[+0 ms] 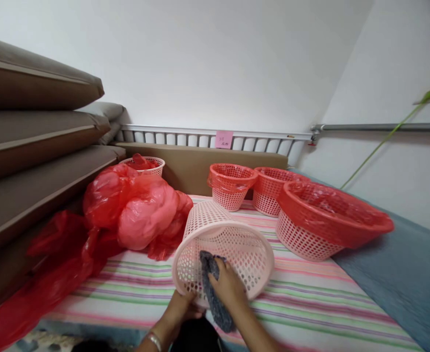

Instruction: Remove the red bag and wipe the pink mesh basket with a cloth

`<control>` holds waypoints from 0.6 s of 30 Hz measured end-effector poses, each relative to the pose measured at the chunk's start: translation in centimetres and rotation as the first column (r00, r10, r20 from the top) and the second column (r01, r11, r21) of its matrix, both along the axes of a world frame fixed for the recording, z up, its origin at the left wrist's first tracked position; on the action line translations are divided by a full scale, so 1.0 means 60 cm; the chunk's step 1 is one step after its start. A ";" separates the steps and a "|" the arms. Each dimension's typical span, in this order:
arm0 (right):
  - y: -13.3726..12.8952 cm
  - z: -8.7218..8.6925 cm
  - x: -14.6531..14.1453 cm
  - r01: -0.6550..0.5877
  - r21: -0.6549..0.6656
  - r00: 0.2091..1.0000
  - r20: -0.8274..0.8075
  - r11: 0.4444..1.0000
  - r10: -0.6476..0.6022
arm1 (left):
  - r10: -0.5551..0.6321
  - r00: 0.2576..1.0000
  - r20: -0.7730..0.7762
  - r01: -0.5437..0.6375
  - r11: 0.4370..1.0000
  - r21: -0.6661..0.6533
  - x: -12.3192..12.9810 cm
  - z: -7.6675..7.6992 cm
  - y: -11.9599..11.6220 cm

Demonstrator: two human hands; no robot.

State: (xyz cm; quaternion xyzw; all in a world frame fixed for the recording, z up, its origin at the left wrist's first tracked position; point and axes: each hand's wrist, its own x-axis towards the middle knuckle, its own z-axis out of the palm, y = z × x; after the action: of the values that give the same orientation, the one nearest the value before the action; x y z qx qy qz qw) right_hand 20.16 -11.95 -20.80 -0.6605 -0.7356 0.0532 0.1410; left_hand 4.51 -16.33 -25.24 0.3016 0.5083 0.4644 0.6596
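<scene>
A pale pink perforated plastic basket [262, 244] lies tipped on its side, its round mouth facing me. My left hand [183, 305] grips the basket's lower left rim, the fingers partly hidden behind it. In my right hand [229, 286] is a dark grey cloth [215, 303], held inside the basket's mouth near its lower wall. Part of the cloth hangs down over the rim toward me.
Red plastic bags [145, 210] are heaped at left beside stacked cushions [35, 127]. Behind them stands another basket [158, 168]. Three red-lined baskets [303, 234] stand at right on the striped sheet [310, 313]. A radiator [185, 139] runs along the wall.
</scene>
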 end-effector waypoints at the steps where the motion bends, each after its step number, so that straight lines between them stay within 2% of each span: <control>1: -0.006 -0.006 -0.003 -0.020 0.010 1.000 -0.012 1.000 0.020 | 0.008 1.000 0.015 -0.008 1.000 -0.015 0.012 -0.003 0.001; 5: -0.025 -0.042 -0.011 -0.039 0.041 0.999 0.039 0.998 0.037 | 0.056 0.998 0.011 -0.055 0.996 -0.072 0.033 -0.017 0.006; 8: -0.010 -0.059 -0.014 -0.044 0.035 0.996 0.076 0.998 0.041 | 0.038 0.998 -0.044 -0.041 0.997 -0.069 0.028 -0.028 0.010; 11: 0.036 -0.061 -0.023 -0.057 0.033 0.995 0.085 0.998 0.054 | 0.022 0.999 -0.030 -0.024 0.996 -0.083 0.025 -0.036 0.013; 18: 0.196 -0.037 -0.068 -0.034 0.035 0.999 0.021 0.999 0.033 | 0.010 1.000 0.026 -0.007 0.993 -0.120 0.027 -0.046 0.015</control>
State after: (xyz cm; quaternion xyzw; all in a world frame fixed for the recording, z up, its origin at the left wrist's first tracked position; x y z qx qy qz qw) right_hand 16.11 -0.17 -23.04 -0.6460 -0.7487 0.0360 0.1444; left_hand 6.12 -15.42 -27.99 0.2532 0.5278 0.4400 0.6809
